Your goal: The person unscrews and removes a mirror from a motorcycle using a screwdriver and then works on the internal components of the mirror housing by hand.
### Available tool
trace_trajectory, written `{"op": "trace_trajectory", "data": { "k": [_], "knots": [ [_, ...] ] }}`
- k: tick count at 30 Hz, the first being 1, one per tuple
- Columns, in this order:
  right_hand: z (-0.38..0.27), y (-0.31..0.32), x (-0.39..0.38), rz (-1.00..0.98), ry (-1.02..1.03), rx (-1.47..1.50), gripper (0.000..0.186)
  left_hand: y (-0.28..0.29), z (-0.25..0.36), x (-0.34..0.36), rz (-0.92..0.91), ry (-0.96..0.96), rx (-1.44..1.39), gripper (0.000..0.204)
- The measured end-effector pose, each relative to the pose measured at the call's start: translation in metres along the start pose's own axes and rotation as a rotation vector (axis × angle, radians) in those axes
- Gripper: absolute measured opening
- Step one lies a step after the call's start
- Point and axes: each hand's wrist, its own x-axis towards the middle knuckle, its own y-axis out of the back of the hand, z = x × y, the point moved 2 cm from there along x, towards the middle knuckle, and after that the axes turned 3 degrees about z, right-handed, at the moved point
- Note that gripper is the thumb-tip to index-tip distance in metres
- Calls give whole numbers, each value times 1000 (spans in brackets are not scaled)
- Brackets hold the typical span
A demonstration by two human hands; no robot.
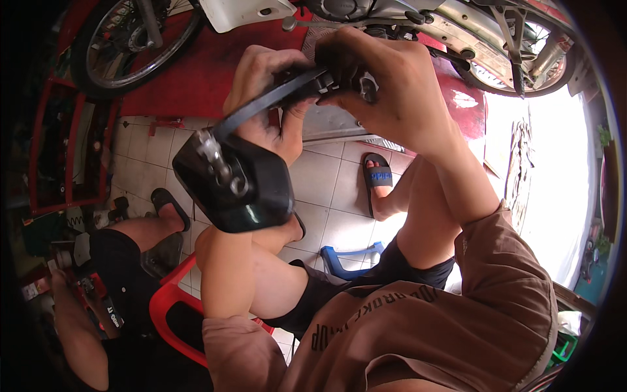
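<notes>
A black rear-view mirror (225, 189) with a rounded housing hangs at the lower end of a flat black stem (271, 98), close in front of me. Some shiny metal shows blurred on the back of its housing. My left hand (264, 81) is curled around a dark part just behind the stem. At the stem's upper end, my right hand (392, 81) is closed around a dark clamp-like piece (366, 86) with a bright metal edge. Fingers on both hands are smudged black, and my right hand's fingertips are partly hidden.
A motorcycle (385, 26) stands on a red platform (170, 85) ahead. A red metal rack (55, 144) is at the left. Beside me on the left, another person's leg (130, 238) shows near a red plastic chair (171, 307). A blue stool (336, 261) stands between my legs.
</notes>
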Motion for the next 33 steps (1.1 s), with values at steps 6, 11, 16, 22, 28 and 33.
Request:
{"op": "trace_trajectory", "data": {
  "k": [6, 11, 16, 22, 28, 33],
  "knots": [
    [-1, 3, -6, 90, 132, 22, 40, -4, 22, -16, 220, -425, 237, 24],
    [1, 0, -7, 206, 266, 105, 41, -1, 27, -21, 173, -611, 343, 31],
    [5, 0, -6, 236, 393, 113, 38, -1, 28, -21, 167, -700, 380, 34],
    [2, -1, -9, 247, 419, 100, 36, -3, 34, -22, 195, -741, 371, 32],
    [-4, 4, -12, 197, 360, 95, 36, 1, 33, -18, 209, -574, 230, 25],
    [-11, 9, -9, 59, 131, -19, 34, -2, 25, -17, 182, -161, -8, 25]
  ]
}}
